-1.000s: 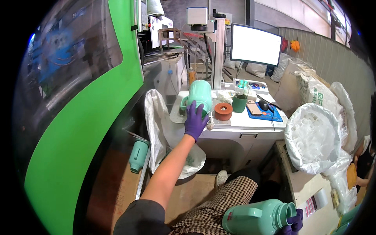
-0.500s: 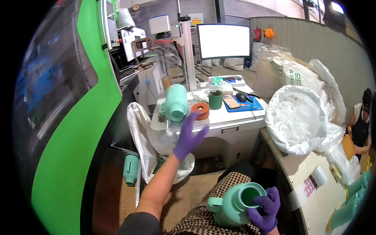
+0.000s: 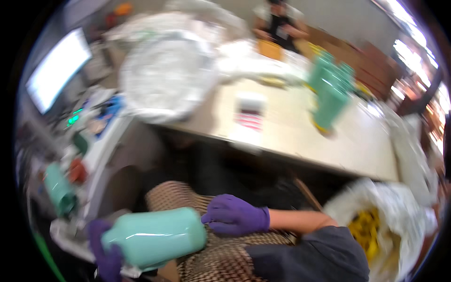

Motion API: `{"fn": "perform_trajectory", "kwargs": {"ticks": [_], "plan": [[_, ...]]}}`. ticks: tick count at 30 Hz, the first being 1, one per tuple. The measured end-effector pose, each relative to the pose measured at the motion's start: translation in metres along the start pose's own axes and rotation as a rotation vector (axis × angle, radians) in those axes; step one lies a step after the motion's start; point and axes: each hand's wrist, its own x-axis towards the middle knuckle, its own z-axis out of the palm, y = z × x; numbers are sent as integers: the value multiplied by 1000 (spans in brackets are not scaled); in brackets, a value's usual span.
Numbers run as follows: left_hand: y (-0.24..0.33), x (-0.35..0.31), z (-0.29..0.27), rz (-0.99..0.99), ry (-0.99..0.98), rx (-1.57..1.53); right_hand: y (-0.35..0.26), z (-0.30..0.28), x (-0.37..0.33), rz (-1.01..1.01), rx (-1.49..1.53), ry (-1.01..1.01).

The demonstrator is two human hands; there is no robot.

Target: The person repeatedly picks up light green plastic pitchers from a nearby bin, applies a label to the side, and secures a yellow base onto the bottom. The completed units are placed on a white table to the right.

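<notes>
A mint-green plastic jug [image 3: 157,235] lies on its side above my lap, its smooth, glossy body facing up. My left hand [image 3: 107,254], in a purple glove, is wrapped round its left, mouth end, and the mouth itself is hidden. At the jug's base end is my right hand [image 3: 237,216], gloved too, with its fingers curled in. Its fingertips are beside or touching the base; blur hides whether anything is in them. Another green jug [image 3: 58,190] lies on the white workbench at the left, next to an orange-red roll [image 3: 77,170].
Across the pale table [image 3: 286,141] ahead stand several green jugs [image 3: 331,105], a white roll [image 3: 250,103] and a bag of clear rings [image 3: 167,75]. A bag with yellow parts [image 3: 366,232] is at my right. A person [image 3: 282,28] works beyond the table. A bright monitor [image 3: 58,68] stands far left.
My view has swung right toward the table. My left hand has come from the workbench onto the jug's mouth end. The jug now lies sideways, and my right hand has left its mouth for its base.
</notes>
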Motion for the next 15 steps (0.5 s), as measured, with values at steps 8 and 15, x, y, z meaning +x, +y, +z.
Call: {"fn": "perform_trajectory", "kwargs": {"ticks": [8, 15], "plan": [[-127, 35, 93, -255, 268, -331, -29, -178, -352, 1111, 370, -586], [-96, 67, 152, -70, -87, -503, -128, -165, -579, 2515, -536, 103]]}}
